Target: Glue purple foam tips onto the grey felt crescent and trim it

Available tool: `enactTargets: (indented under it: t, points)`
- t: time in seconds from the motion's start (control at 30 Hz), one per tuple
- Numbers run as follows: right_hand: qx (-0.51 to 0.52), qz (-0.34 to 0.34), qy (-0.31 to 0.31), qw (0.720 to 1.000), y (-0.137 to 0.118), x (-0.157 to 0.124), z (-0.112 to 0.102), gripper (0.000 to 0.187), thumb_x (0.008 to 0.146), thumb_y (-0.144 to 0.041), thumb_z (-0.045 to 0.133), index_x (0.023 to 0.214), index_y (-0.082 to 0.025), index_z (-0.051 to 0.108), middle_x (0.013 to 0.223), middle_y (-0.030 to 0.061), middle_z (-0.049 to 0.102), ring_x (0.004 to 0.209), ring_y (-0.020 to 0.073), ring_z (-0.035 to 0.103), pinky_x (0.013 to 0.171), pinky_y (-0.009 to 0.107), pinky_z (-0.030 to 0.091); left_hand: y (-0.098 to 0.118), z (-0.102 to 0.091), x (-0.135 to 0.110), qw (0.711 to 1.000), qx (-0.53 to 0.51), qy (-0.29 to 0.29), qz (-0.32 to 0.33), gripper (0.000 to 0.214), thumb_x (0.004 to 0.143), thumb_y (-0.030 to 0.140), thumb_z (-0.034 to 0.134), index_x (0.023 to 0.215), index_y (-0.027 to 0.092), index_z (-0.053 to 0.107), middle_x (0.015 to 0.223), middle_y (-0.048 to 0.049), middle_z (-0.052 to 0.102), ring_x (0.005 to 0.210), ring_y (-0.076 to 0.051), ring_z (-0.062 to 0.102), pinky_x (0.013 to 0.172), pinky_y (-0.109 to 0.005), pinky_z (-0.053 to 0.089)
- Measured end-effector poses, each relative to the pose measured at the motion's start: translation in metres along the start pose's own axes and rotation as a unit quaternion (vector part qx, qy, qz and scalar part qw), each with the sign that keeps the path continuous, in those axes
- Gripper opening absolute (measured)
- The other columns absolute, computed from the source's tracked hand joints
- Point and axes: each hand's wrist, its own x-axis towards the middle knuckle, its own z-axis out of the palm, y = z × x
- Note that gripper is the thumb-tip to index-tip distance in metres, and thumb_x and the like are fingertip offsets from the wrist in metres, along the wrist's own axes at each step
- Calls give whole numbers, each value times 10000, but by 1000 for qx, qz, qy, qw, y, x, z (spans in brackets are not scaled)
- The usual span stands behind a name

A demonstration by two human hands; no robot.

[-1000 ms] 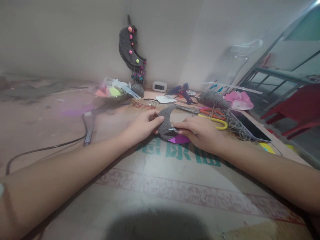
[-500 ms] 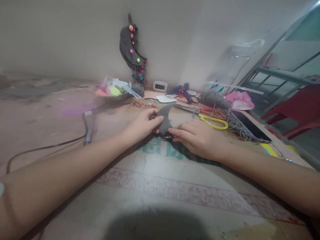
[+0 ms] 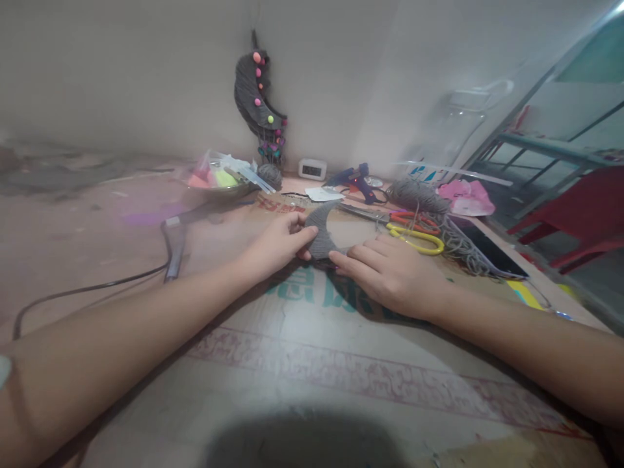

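A small crescent (image 3: 322, 233) wrapped in grey yarn is held just above the cardboard. My left hand (image 3: 287, 237) pinches its outer curve, the thumb lying across the front. At its lower right end, my right hand (image 3: 377, 263) has its fingers curled and closed on the tip, which they partly cover. Scissors (image 3: 416, 239) with orange and yellow handles lie just beyond my right hand. Behind them rests a skein of grey yarn (image 3: 422, 196) with loose strands trailing to the right.
Printed cardboard (image 3: 302, 354) covers the table. At the back stand a bowl of colourful pieces (image 3: 219, 185), a yarn ball (image 3: 270, 174), a small clock (image 3: 312, 169) and a blue glue gun (image 3: 358, 181). A phone (image 3: 490, 250) lies right; a decorated crescent (image 3: 251, 91) hangs on the wall.
My right hand's lower fingers have curled in under the hand near the crescent's tip. My left hand and the crescent have barely moved.
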Motion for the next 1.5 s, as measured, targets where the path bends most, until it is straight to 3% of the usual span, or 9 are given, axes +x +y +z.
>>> enactTargets:
  t: [0.53, 0.7, 0.77, 0.9, 1.03, 1.17, 1.3, 1.4, 1.5]
  points:
    - [-45, -36, 3, 998, 0, -1, -2, 299, 970, -121, 388, 1166, -69, 608, 854, 102, 678, 681, 184, 539, 617, 341, 413, 0, 0, -1, 1000, 5, 0, -4, 91, 864, 234, 564, 869, 145, 548, 733, 33, 575, 483, -42, 541, 494, -175, 391]
    - [76, 60, 44, 994, 2, -1, 6, 260, 963, -252, 488, 1163, -148, 618, 856, 73, 678, 743, 181, 582, 651, 317, 436, -3, 0, -1, 1000, 7, -7, 6, 120, 860, 267, 575, 881, 151, 552, 739, 35, 575, 495, -45, 538, 511, -180, 393]
    - [153, 146, 81, 974, 4, 0, 10, 257, 944, -296, 529, 1145, -170, 628, 888, 70, 682, 766, 173, 600, 668, 301, 454, -3, 0, -1, 1000, 4, -9, 6, 128, 859, 276, 578, 888, 154, 553, 742, 35, 576, 502, -48, 538, 518, -183, 395]
    - [256, 319, 147, 900, 16, -1, 20, 269, 933, -310, 524, 1155, -188, 615, 946, 60, 677, 762, 172, 609, 678, 302, 478, -2, -1, -2, 1000, -12, -12, 10, 112, 873, 263, 563, 903, 156, 551, 664, 43, 557, 501, -64, 523, 520, -189, 388]
    - [291, 410, 160, 849, 34, -3, 36, 297, 920, -303, 511, 1173, -180, 608, 884, 45, 661, 775, 190, 609, 728, 345, 492, -4, -2, -2, 999, -28, -23, 30, 127, 917, 285, 507, 898, 165, 541, 531, 51, 528, 487, -82, 500, 533, -188, 382]
    - [298, 423, 110, 849, 48, -4, 47, 375, 866, -248, 563, 1232, -179, 608, 1039, 84, 671, 925, 221, 620, 854, 407, 485, -7, -3, 0, 994, -93, -34, 40, 122, 918, 289, 507, 893, 173, 535, 643, 38, 561, 524, -70, 526, 541, -176, 397]
    - [316, 397, 111, 855, 49, 1, 38, 419, 860, -242, 568, 1275, -189, 587, 1275, 117, 600, 1161, 237, 554, 1010, 446, 411, -7, -3, 0, 987, -154, -43, 30, 142, 894, 325, 560, 908, 185, 540, 816, 8, 607, 655, -96, 596, 657, -224, 492]
    - [382, 407, 89, 825, 42, 9, 25, 312, 913, -312, 505, 1135, -163, 666, 1184, 109, 665, 1106, 224, 599, 985, 418, 442, -2, -4, -1, 978, -198, -58, 27, 155, 836, 309, 649, 914, 203, 568, 878, 6, 613, 753, -118, 622, 754, -266, 521]
    - [508, 389, 35, 768, 29, 17, 15, 373, 947, -424, 450, 1066, -164, 689, 1046, 88, 714, 941, 195, 654, 845, 357, 508, 7, -6, -3, 973, -219, -63, 30, 131, 819, 298, 669, 890, 216, 596, 878, 4, 611, 825, -129, 624, 811, -278, 522]
